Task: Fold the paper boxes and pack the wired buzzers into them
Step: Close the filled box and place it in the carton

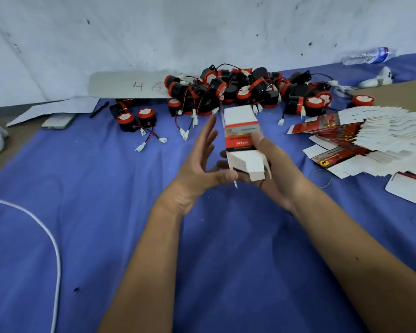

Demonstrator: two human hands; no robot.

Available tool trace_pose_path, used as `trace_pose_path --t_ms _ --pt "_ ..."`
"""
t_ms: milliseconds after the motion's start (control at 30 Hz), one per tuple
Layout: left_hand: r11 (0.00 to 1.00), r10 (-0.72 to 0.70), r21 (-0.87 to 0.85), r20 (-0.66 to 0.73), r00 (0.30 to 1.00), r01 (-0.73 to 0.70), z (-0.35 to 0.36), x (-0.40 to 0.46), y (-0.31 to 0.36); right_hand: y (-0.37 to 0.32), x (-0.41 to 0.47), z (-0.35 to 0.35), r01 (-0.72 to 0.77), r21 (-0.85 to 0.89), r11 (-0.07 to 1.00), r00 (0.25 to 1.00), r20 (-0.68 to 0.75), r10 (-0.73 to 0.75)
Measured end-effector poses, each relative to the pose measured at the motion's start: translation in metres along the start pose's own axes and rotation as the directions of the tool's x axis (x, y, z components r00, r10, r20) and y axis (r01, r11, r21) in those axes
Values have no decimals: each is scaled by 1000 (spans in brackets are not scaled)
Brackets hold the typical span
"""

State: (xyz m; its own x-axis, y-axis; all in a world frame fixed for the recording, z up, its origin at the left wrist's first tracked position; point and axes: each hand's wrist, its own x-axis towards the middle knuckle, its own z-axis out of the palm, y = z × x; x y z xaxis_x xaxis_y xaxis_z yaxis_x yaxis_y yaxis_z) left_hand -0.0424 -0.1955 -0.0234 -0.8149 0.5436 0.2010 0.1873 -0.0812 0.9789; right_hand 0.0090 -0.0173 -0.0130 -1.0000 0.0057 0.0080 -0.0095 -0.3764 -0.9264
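A small red-and-white paper box (241, 138), partly folded with its white flaps open at both ends, is held above the blue cloth. My right hand (271, 169) grips it from the right, thumb on its printed face. My left hand (202, 162) is beside the box with fingers straight and spread, its thumb touching the lower flap. A heap of black-and-red wired buzzers (247, 90) lies behind the box. Two more buzzers (136, 118) sit apart to the left. A fanned stack of flat boxes (370, 138) lies at the right.
The blue cloth (106, 212) covers the work surface. A phone (58, 121) and a pen (99, 109) lie at the far left, a white cable (51, 236) curves at the left edge, and a plastic bottle (368, 56) lies at the back right.
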Motion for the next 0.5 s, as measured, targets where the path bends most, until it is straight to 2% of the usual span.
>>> trace_pose_path --t_ms 100,200,333,400,500 --pt "996 62 60 56 996 -66 5 1 -1 4 -1 -2 -87 19 996 995 46 87" --pt "963 154 227 -38 987 -142 9 2 -1 7 -1 -3 -183 70 981 979 104 175" --pt "863 307 452 -116 945 -225 5 2 -7 10 -2 -5 -278 186 942 931 294 216" --pt "833 347 499 -137 928 -238 2 2 -11 11 -1 -3 -284 129 950 922 309 234" --pt "824 389 507 -184 903 -252 3 5 -13 12 -2 6 -216 -55 975 944 244 223"
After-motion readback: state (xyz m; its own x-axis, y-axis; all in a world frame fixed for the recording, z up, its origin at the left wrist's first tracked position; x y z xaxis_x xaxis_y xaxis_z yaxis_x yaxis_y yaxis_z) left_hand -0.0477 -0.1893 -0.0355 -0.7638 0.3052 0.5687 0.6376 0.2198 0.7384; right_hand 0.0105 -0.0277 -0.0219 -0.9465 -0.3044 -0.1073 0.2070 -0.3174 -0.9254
